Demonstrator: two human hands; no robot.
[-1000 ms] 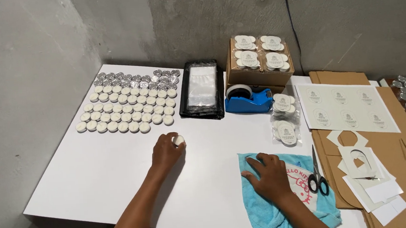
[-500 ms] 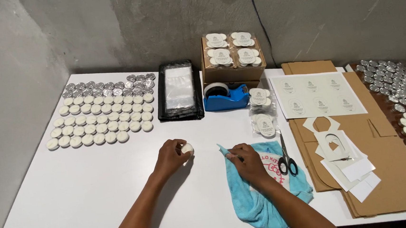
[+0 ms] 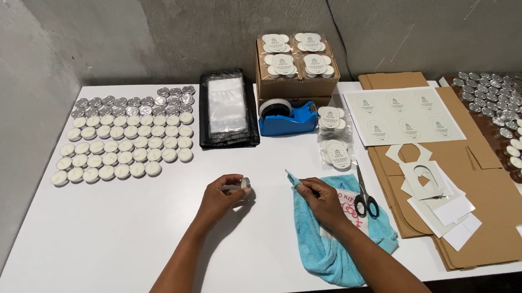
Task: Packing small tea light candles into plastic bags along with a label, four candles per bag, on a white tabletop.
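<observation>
Candle and cloth in hand, mid-tabletop

Left hand (image 3: 218, 197) is closed on a small tealight candle (image 3: 243, 183), pinched between thumb and fingertips and lifted just off the white tabletop (image 3: 96, 237); the metal cup faces right, toward the other hand. Right hand (image 3: 321, 198) is closed on a raised corner of the blue cloth (image 3: 336, 251), the rest of the cloth lying crumpled on the near tabletop under and beside the wrist. Candle and cloth corner are near each other but apart — a clear gap of tabletop between them.

Surroundings: rows of white tealights (image 3: 120, 147) at far left, with a band of bare silver cups behind them. A black-edged stack of clear bags (image 3: 227, 106) stands right of these, then a blue tape dispenser (image 3: 288, 117) in front of a cardboard box (image 3: 295, 70) holding labelled packs. Scissors (image 3: 364, 197) lie just right of the cloth, partly on it. Flattened cardboard (image 3: 492, 210) at right carries a sticker sheet (image 3: 403, 115) and cut paper scraps.

Judgement on doing the step well: the work in hand looks like a wipe of the cup. Hold the candle by its rim so the wall stays exposed, keep the pinch light since thin metal dents easily, and wrap a taut single layer of cloth over a fingertip — a loose bunch would smear rather than clean. Keep the wax face away from lint.
</observation>
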